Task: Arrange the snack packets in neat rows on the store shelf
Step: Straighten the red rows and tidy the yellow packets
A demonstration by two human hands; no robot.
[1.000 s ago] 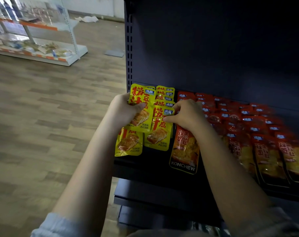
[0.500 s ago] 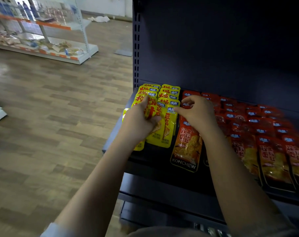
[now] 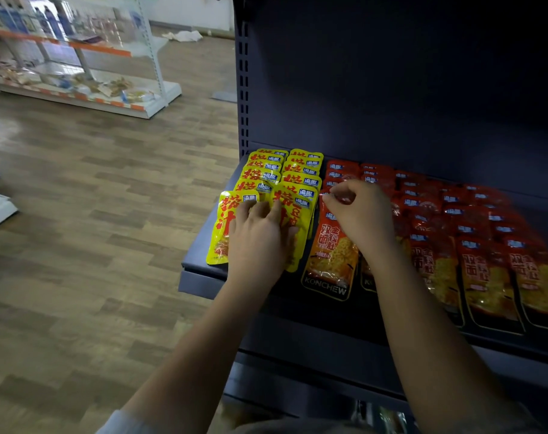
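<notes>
A dark blue metal store shelf [image 3: 203, 261] carried two rows of glossy yellow snack packets [image 3: 300, 170] at its left end, overlapping from the back edge toward the front. Beside them, rows of red and orange foil snack packets [image 3: 473, 270] ran toward the right end. The left hand [image 3: 260, 236] lay flat on the frontmost yellow packets, its fingers [image 3: 246, 211] spread and straight. The right hand [image 3: 360, 214] hovered over the nearest red row, fingers curled, pinching the top of a red packet [image 3: 332, 255] near the front edge.
</notes>
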